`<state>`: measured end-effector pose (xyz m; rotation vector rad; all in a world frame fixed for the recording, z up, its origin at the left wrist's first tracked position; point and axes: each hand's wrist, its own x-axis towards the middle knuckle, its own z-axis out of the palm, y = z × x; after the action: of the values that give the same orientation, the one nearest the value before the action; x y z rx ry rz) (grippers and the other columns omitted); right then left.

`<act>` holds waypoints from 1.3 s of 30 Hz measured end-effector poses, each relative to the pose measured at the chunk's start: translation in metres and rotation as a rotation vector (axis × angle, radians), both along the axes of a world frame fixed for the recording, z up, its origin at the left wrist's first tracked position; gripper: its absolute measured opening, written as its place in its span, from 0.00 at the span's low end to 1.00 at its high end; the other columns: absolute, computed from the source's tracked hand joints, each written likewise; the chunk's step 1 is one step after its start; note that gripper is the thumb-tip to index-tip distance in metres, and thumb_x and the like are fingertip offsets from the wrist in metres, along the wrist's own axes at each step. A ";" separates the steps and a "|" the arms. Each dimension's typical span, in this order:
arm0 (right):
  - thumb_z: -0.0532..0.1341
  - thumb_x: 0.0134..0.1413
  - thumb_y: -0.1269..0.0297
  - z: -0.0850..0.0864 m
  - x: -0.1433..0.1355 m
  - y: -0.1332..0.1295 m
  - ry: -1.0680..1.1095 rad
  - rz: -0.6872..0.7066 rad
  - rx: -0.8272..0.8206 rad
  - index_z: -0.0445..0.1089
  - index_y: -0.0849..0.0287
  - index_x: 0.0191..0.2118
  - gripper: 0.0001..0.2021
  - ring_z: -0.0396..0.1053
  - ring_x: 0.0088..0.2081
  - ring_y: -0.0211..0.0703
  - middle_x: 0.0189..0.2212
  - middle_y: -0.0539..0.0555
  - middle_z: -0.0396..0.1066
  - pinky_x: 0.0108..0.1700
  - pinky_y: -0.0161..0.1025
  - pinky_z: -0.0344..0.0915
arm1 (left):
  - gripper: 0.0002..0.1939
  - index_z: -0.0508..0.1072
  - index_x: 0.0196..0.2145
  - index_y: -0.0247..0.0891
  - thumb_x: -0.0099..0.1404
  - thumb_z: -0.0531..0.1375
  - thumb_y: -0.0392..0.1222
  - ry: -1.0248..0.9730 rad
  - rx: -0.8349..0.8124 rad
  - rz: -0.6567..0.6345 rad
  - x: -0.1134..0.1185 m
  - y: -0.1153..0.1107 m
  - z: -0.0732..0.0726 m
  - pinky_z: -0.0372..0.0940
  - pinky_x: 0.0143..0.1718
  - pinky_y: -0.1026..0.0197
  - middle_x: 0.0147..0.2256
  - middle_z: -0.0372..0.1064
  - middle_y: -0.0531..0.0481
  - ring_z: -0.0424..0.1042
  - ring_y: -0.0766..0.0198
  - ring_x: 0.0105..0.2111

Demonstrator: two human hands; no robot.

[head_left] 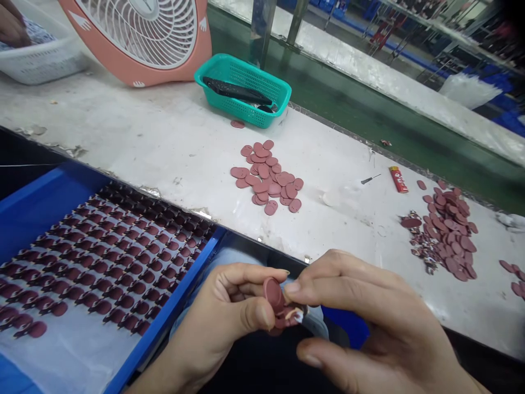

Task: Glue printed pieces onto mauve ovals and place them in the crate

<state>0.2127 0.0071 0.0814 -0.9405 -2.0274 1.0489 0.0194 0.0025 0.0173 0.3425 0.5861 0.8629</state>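
Observation:
Close in front of me, my left hand point(235, 309) pinches a small reddish-brown piece point(274, 294) with a flat oval face. Its lower end has a pale and dark figure-like part point(294, 315), too small to make out. The fingertips of my right hand point(369, 317) touch the piece from the right, while the thumb is apart below it. Beyond my hands, a loose cluster of reddish-brown oval discs point(266, 180) lies on the white worktable point(172, 148).
A blue tray point(197, 268) at left holds rows of similar pieces. More ovals point(453, 235) are heaped at right, beside small figure parts point(424, 246). A red lighter point(398, 179), thin pointed tool point(370, 179), green basket point(246, 82) and pink fan point(164, 76) stand or lie behind.

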 end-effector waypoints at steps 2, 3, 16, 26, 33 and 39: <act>0.70 0.57 0.72 0.000 0.000 0.000 -0.022 -0.010 0.016 0.71 0.61 0.54 0.19 0.74 0.44 0.33 0.42 0.51 0.77 0.48 0.27 0.72 | 0.14 0.85 0.37 0.44 0.50 0.77 0.43 0.004 0.001 0.010 0.000 0.000 0.000 0.72 0.28 0.72 0.28 0.83 0.52 0.80 0.66 0.27; 0.69 0.58 0.72 0.000 0.000 0.000 -0.032 -0.020 0.028 0.72 0.60 0.53 0.18 0.74 0.43 0.33 0.41 0.51 0.77 0.47 0.27 0.72 | 0.14 0.85 0.36 0.44 0.50 0.77 0.43 0.012 0.000 0.017 0.000 -0.001 0.000 0.72 0.28 0.72 0.28 0.82 0.52 0.80 0.67 0.27; 0.66 0.61 0.75 0.000 -0.001 -0.003 -0.075 -0.014 0.071 0.77 0.63 0.46 0.08 0.74 0.39 0.34 0.37 0.53 0.77 0.43 0.28 0.73 | 0.15 0.85 0.32 0.44 0.45 0.78 0.46 0.067 -0.034 0.036 0.000 -0.006 0.001 0.69 0.27 0.74 0.24 0.81 0.53 0.76 0.71 0.22; 0.65 0.62 0.75 -0.002 -0.002 0.002 -0.048 -0.010 0.082 0.77 0.64 0.44 0.06 0.74 0.37 0.32 0.35 0.53 0.77 0.42 0.27 0.72 | 0.15 0.85 0.32 0.43 0.45 0.78 0.47 0.073 -0.037 0.049 0.003 -0.004 0.000 0.68 0.27 0.74 0.24 0.81 0.52 0.76 0.70 0.23; 0.65 0.62 0.75 -0.002 -0.004 0.004 -0.031 -0.004 0.076 0.77 0.64 0.44 0.06 0.74 0.37 0.33 0.34 0.53 0.77 0.42 0.28 0.73 | 0.14 0.85 0.32 0.44 0.46 0.78 0.46 0.074 -0.036 0.055 0.001 -0.004 0.001 0.69 0.27 0.73 0.24 0.81 0.52 0.76 0.70 0.22; 0.66 0.61 0.75 -0.003 -0.006 0.005 -0.021 0.002 0.042 0.76 0.62 0.45 0.08 0.74 0.37 0.34 0.35 0.52 0.77 0.42 0.29 0.73 | 0.14 0.85 0.33 0.43 0.48 0.77 0.46 0.062 -0.027 0.050 0.001 -0.003 -0.001 0.69 0.26 0.73 0.24 0.81 0.51 0.76 0.69 0.23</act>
<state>0.2071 0.0125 0.0782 -0.9319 -2.0600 0.9972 0.0202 -0.0006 0.0166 0.3317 0.6654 0.8943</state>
